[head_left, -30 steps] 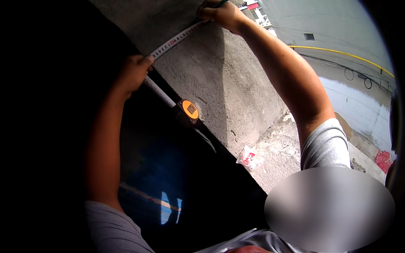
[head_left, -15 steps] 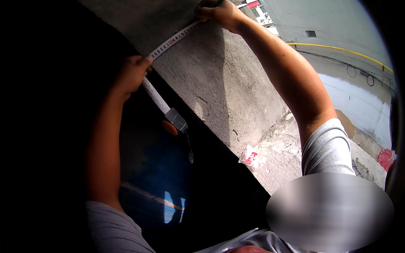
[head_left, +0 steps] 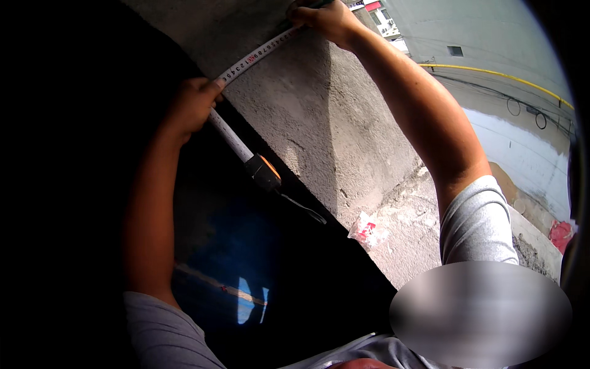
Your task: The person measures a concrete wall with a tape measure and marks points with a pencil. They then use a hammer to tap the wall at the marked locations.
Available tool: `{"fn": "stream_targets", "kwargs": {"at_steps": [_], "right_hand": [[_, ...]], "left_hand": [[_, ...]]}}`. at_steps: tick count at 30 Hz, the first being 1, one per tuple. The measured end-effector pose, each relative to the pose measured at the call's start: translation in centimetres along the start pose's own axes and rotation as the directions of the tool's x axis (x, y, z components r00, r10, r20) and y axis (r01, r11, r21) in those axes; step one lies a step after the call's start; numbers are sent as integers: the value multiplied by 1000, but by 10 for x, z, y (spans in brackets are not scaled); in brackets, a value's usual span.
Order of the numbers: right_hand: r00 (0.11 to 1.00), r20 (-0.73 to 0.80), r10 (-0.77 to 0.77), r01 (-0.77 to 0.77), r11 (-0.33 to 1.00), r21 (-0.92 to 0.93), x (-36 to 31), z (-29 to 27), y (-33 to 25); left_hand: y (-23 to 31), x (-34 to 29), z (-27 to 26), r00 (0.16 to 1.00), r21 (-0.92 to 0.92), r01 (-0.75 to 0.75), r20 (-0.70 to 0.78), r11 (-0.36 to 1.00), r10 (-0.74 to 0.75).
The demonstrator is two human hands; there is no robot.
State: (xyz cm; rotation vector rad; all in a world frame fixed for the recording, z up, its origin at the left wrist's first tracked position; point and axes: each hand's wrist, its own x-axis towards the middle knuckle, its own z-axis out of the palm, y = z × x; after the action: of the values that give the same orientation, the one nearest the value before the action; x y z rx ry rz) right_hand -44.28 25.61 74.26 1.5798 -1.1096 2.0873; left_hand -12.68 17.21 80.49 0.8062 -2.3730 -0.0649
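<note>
The left and lower middle of the view are filled by deep shadow, and beyond the sunlit side a grey-green outer wall [head_left: 479,37] is seen, crossed by a yellow pipe [head_left: 491,74] with dark cables strung just below it. Between the two lies a rough concrete surface [head_left: 295,114], split by a shadow line into a darker and a brighter part. Low in the shadow, a blue surface [head_left: 224,246] is faintly lit, with two bright patches cast on it. At the lower right, a part of the view is covered by a blurred oval [head_left: 479,313].

Both bare forearms are stretched upward from short grey sleeves [head_left: 476,221]. Between the hands, the white blade of a tape measure [head_left: 264,172] is drawn slantwise over the concrete. By the left hand [head_left: 200,103], the blade is pinched between thumb and fingers; below that grip, more blade is let down to the black and orange case, which is hung over the dark beside the concrete edge. The right hand [head_left: 321,18] is curled at the blade's upper end, with a dark green thing [head_left: 319,3] held in it; whether the blade's tip is also gripped cannot be told.

On the brighter concrete, a clear wrapper [head_left: 367,232] with red marking is seen, well apart from both hands. From the case, a thin strap [head_left: 305,209] is dangled.
</note>
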Motion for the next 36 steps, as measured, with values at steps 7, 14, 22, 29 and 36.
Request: {"fn": "stream_targets", "kwargs": {"at_steps": [7,14,22,29,36], "right_hand": [[1000,-15,-9,9,1000,-8,-2,-1,-2],[1000,-9,0,1,999,32,1,-1,3],[1000,-9,4,-4,1000,5,-3,3,3],[1000,2,6,-6,999,51,-2,4,6],[1000,2,-21,21,999,39,2,1,10]], "left_hand": [[2,-1,1,1000,41,-2,-11,999,3],[2,0,0,1000,25,-7,-7,1000,8],[-3,0,1,1000,39,-13,-13,999,13],[-2,-2,1,1000,36,-10,-13,999,10],[-3,1,4,999,19,-17,-36,1000,18]]}}
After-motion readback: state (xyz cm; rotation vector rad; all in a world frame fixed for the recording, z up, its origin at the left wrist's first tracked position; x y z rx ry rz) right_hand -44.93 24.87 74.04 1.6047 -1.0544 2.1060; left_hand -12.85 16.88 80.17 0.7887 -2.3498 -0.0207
